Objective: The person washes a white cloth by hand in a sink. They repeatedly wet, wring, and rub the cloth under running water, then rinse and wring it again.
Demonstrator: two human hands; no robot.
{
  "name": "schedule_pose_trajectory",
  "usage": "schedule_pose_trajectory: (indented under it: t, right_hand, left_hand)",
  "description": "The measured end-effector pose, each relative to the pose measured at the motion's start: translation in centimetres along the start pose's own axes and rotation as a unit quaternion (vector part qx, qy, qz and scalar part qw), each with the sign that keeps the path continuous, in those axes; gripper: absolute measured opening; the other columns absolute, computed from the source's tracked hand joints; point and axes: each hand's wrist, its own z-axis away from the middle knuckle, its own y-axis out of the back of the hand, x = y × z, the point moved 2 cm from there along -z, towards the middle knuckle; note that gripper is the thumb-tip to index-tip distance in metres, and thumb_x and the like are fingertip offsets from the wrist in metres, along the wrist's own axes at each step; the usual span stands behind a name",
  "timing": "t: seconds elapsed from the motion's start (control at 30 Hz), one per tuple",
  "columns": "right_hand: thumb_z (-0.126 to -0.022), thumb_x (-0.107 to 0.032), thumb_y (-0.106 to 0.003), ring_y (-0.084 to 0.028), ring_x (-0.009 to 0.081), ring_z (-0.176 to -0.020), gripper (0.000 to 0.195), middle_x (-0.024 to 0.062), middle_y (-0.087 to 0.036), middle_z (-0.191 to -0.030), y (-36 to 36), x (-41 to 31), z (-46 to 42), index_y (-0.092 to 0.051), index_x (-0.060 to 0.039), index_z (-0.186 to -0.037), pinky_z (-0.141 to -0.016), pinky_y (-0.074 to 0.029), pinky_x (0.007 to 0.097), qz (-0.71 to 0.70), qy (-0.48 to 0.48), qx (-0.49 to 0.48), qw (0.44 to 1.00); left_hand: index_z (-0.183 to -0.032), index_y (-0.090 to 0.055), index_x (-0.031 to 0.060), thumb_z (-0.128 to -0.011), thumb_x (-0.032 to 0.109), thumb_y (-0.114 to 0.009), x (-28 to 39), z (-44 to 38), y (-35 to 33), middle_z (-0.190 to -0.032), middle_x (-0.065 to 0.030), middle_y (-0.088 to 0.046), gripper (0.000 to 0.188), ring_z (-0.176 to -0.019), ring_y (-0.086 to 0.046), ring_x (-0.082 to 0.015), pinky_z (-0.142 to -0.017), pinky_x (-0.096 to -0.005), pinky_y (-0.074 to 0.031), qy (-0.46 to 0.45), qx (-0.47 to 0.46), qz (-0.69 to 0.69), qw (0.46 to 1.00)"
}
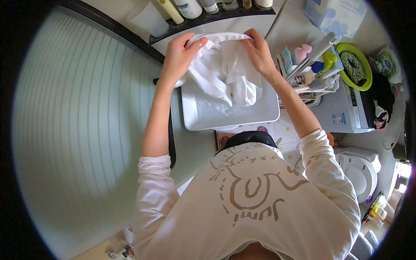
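A wet white cloth garment (211,76) is stretched by its upper edge between my two hands, over a white rectangular basin (232,123). My left hand (183,57) grips the edge at the left, thumb on top. At the right, my right hand (258,53) pinches the same edge between thumb and fingers. The garment's lower folds hang down into the basin, where water (211,109) shows in front of them. Whether the garment's far side touches the basin is hidden.
A frosted glass panel (87,113) stands at the left. Bottles (188,8) and a translucent cup (151,21) line a black shelf (198,26) beyond the basin. At the right are a toiletries rack (320,89), a washing machine (334,113), a green basin (369,78) and a toilet (357,178).
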Motion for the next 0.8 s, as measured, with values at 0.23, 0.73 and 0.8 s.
schedule_pose_trajectory:
  t: [0.23, 0.73, 0.8]
  right_hand:
    - [-0.085, -0.028, -0.051, -0.053, 0.0183, -0.085, 0.036, 0.0140, -0.057, -0.092, -2.9, 9.8, 4.3, -0.051, 0.0028, -0.104, -0.076, -0.042, 0.0298, -0.124, -0.224, -0.071, 0.964]
    - [-0.088, -0.034, -0.044, -0.042, 0.0207, -0.114, 0.055, 0.0164, -0.045, -0.124, -5.4, 14.2, 11.3, -0.036, 0.0055, -0.126, -0.098, -0.029, 0.0284, -0.318, -0.366, -0.160, 0.860]
    - [-0.087, -0.027, -0.049, -0.047, 0.0176, -0.108, 0.046, 0.0123, -0.050, -0.118, -5.1, 15.6, 10.5, -0.044, 0.0019, -0.123, -0.093, -0.034, 0.0262, -0.221, -0.378, -0.143, 0.888]
  left_hand:
    - [-0.067, -0.051, 0.0019, -0.081, 0.031, -0.062, -8.7, 3.5, -5.1, -0.054, 0.0038, -0.037, 0.034, -0.053, -0.033, -0.0065, -0.046, -0.0253, -0.028, 0.112, -0.088, -0.034, 0.989]
    - [-0.074, -0.059, 0.0013, -0.078, 0.039, -0.060, -17.2, 9.0, -7.6, -0.066, -0.0093, -0.059, 0.038, -0.063, -0.055, -0.0174, -0.058, -0.0300, -0.041, 0.271, -0.044, -0.140, 0.951]
    - [-0.078, -0.060, 0.0012, -0.079, 0.040, -0.058, -18.1, 9.9, -7.1, -0.071, -0.0069, -0.060, 0.039, -0.068, -0.056, -0.0156, -0.062, -0.0293, -0.042, 0.300, -0.061, -0.061, 0.950]
